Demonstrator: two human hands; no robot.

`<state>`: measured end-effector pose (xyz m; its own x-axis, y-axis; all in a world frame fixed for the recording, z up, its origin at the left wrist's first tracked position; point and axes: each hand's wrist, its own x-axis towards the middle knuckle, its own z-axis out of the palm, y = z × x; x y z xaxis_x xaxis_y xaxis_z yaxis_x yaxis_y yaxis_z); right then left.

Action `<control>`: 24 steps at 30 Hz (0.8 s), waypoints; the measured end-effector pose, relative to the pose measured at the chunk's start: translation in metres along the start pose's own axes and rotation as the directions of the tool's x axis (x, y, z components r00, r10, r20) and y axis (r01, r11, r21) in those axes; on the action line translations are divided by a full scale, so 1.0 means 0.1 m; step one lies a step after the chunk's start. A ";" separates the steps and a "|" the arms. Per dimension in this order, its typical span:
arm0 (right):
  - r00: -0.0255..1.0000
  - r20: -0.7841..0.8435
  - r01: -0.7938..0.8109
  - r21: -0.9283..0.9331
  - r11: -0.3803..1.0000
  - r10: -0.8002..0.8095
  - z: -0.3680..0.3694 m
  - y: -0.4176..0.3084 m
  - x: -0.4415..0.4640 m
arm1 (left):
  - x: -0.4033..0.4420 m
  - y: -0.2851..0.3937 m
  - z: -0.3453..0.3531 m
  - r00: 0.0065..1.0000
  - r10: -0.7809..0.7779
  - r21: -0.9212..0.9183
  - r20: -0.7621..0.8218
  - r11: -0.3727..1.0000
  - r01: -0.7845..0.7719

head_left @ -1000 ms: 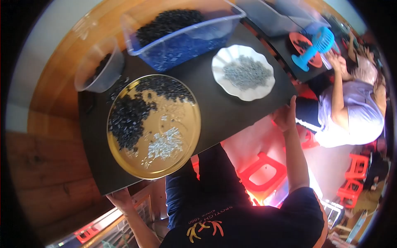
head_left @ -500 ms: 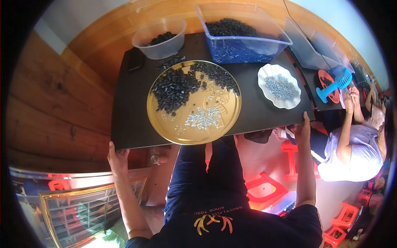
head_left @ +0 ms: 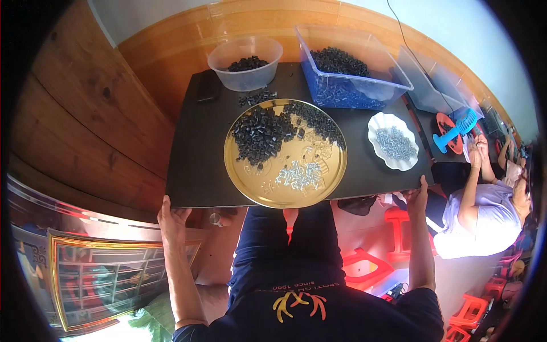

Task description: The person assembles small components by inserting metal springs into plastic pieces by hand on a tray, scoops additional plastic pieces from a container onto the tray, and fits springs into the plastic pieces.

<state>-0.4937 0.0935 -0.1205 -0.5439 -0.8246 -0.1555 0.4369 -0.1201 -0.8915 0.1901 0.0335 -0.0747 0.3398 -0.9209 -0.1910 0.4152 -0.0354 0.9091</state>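
Note:
My left hand (head_left: 172, 219) holds the near left corner of a dark table (head_left: 199, 154), some of its fingers hidden under the edge. At the near right corner, my right hand (head_left: 417, 196) grips the same edge. Between them a round gold tray (head_left: 256, 191) lies close to the front edge. On it are a heap of small black parts (head_left: 259, 137), more black pieces along the far right rim, and a spread of small silvery pins or screws (head_left: 299, 175). A white scalloped dish (head_left: 379, 122) of similar metal pieces stands nearer my right hand.
Behind the tray are a clear round tub (head_left: 245, 82) and a blue-tinted plastic bin (head_left: 359, 94), both holding black parts. A dark flat object (head_left: 206, 88) lies far left. To the right are a blue fan (head_left: 456, 130), a seated person (head_left: 481, 219) and red stools (head_left: 399, 233).
The whole table scene sits slightly lower and further right in view. Both hands remain at the table corners, and the tray and containers keep their places on the table.

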 end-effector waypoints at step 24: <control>0.991 -0.116 -0.083 -0.121 0.989 0.069 -0.05 -0.19 -0.24 | 0.10 0.34 0.09 0.989 -0.146 0.037 -0.024 0.988 0.147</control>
<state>-0.4928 0.1185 -0.1021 -0.5916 -0.7615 -0.2649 0.3909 0.0165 -0.9203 0.2003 0.0200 -0.0424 0.2955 -0.8963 -0.3306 0.4291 -0.1847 0.8842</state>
